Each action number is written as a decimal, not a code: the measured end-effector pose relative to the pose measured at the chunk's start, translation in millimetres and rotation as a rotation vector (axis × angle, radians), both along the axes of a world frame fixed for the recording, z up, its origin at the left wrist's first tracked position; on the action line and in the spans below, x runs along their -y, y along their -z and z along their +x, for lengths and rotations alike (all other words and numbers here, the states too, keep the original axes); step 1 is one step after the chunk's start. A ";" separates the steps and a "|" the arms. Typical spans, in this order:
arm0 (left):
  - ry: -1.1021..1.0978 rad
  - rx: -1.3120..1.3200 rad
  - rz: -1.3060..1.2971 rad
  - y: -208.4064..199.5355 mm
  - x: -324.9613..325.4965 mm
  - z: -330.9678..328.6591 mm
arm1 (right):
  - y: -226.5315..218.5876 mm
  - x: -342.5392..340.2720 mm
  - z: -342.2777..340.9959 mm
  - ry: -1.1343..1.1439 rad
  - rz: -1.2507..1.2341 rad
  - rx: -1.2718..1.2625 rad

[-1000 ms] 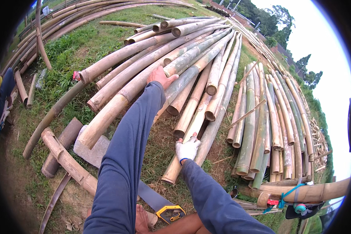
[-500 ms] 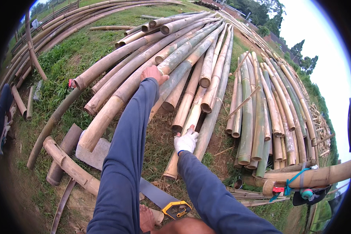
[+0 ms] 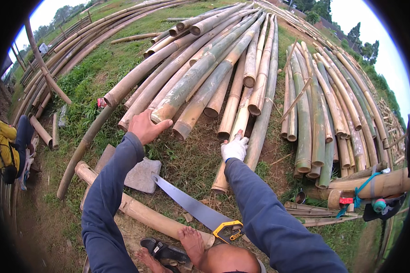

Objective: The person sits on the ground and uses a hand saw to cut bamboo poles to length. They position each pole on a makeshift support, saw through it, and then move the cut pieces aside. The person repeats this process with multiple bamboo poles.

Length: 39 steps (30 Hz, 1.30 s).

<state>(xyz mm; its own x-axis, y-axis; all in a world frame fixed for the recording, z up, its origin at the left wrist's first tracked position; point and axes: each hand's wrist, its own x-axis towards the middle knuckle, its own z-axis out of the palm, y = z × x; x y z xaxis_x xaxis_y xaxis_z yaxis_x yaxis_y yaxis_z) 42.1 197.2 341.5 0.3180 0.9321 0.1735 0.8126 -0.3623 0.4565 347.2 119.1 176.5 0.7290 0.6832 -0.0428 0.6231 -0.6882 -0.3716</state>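
My bare left hand (image 3: 146,128) is at the near end of a green-and-white mottled bamboo pole (image 3: 180,93). Its thumb stretches across below the cut rim, while the other fingers are partly hidden along the pole's left side. A white glove with bare fingertips covers my right hand (image 3: 234,148), which grips a pale bamboo pole (image 3: 221,179) low in the same pile. Between my forearms lies a handsaw (image 3: 189,202) with a yellow-and-black handle, its blade tip touching a flat grey stone (image 3: 143,176).
A second bamboo pile (image 3: 305,136) stands to the right, beside a thick horizontal bamboo (image 3: 387,182) with teal cord tied on it. A cut bamboo length (image 3: 155,217) lies before my feet. At far left is another person in yellow (image 3: 5,145).
My left hand has come nearer along with the mottled pole's end. A brown pole that overlapped the stone no longer shows there. My right hand stays on its pole.
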 end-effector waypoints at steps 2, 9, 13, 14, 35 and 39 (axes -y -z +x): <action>-0.068 -0.024 -0.027 -8.0 49.2 -34.1 | -1.1 0.5 0.3 -0.003 -0.008 -0.050; -0.127 0.050 -0.336 -45.1 227.1 -186.6 | 0.6 1.9 1.6 -0.011 0.041 -0.051; -0.322 0.376 -0.626 -46.2 322.7 -267.4 | 0.0 2.4 0.7 -0.020 0.043 0.002; -0.377 0.371 -0.627 -45.1 343.7 -281.1 | -1.2 2.6 0.6 -0.023 0.039 -0.011; -0.082 -0.187 -0.129 -0.8 -38.2 -8.3 | -12.7 6.1 -2.7 -0.022 0.025 -0.060; -0.007 -0.027 -0.397 14.0 -62.3 -3.5 | -10.3 4.4 -3.4 -0.027 0.010 -0.042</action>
<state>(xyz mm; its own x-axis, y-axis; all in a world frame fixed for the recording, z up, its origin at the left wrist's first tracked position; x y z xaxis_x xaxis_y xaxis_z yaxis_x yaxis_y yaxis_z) 38.6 259.5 327.4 0.3112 0.9271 -0.2088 0.8278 -0.1566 0.5387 343.8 114.7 186.7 0.7081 0.7030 -0.0660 0.6249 -0.6674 -0.4051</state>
